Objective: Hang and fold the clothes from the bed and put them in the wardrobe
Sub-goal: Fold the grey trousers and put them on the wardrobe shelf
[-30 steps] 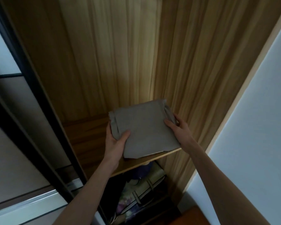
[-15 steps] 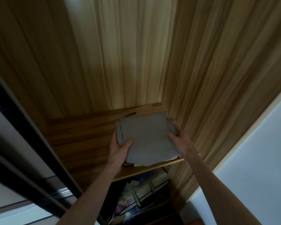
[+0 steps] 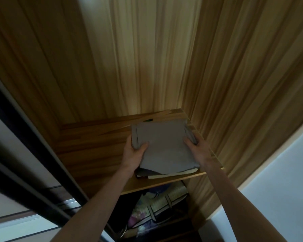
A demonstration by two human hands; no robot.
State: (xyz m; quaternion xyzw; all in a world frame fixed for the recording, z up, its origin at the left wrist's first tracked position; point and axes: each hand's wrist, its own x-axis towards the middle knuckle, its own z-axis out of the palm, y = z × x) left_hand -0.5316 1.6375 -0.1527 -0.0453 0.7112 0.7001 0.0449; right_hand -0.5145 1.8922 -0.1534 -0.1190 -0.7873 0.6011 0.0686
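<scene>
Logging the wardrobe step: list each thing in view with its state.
Grey folded garment: folded, on the stack, held at both sides.
Left hand: grips garment's left edge.
Right hand: grips its right edge.
Stack beneath: lying on shelf.
Shelf: wardrobe open.

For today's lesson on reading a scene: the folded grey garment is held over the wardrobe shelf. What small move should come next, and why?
Probably lower the folded grey garment flat and let go. Both the left hand and the right hand grip its sides, and it already sits over other folded items on the wooden shelf, by the right wall.
</scene>
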